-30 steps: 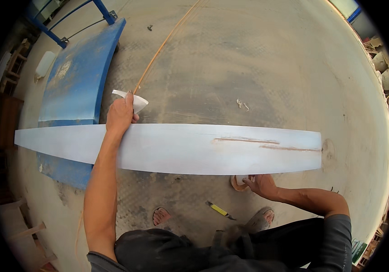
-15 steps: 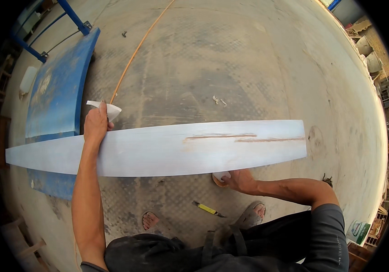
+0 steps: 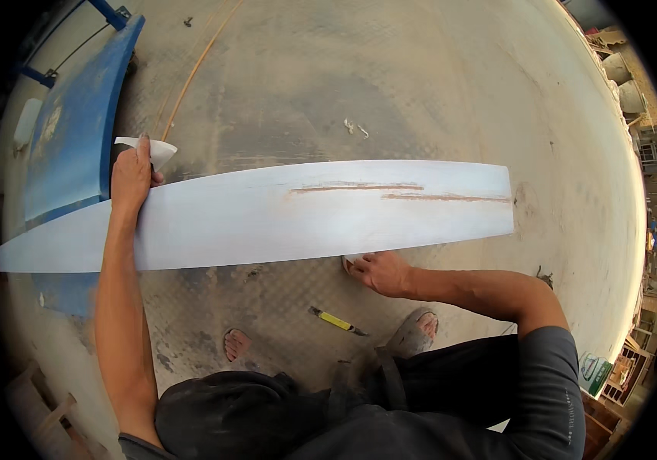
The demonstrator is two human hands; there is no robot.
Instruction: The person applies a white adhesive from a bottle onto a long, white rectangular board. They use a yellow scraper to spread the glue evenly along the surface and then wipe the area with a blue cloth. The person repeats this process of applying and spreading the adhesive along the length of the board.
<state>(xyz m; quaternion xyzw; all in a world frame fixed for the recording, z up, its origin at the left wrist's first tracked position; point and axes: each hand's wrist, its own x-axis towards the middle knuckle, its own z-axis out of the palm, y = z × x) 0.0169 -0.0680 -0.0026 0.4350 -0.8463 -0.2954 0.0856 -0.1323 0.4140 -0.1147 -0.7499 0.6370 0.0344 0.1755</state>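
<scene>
A long, pale whitish board [image 3: 244, 226] with tapered ends lies crosswise in front of me. Two brown streaks mark its right half. My left hand [image 3: 131, 180] is closed at the far edge, with its wrist across the board, gripping a bent white sheet [image 3: 161, 152] that has a dark side showing. At the near edge, right of the middle, my right hand [image 3: 384, 273] has its fingers curled on a pale piece with a brown edge [image 3: 349, 261]. The board partly covers that piece, so its kind cannot be made out.
A blue platform cart [image 3: 75, 130] stands at the left, partly under the board. A yellow utility knife [image 3: 336, 320] lies on the floor near my feet. An orange hose or cord [image 3: 198, 69] runs away from me. Small white scraps [image 3: 355, 127] lie beyond the board.
The whole view has shifted, so most things sit higher and further left. Against the cart, the board's left end has come slightly nearer to me. My right hand shows more clearly below the board.
</scene>
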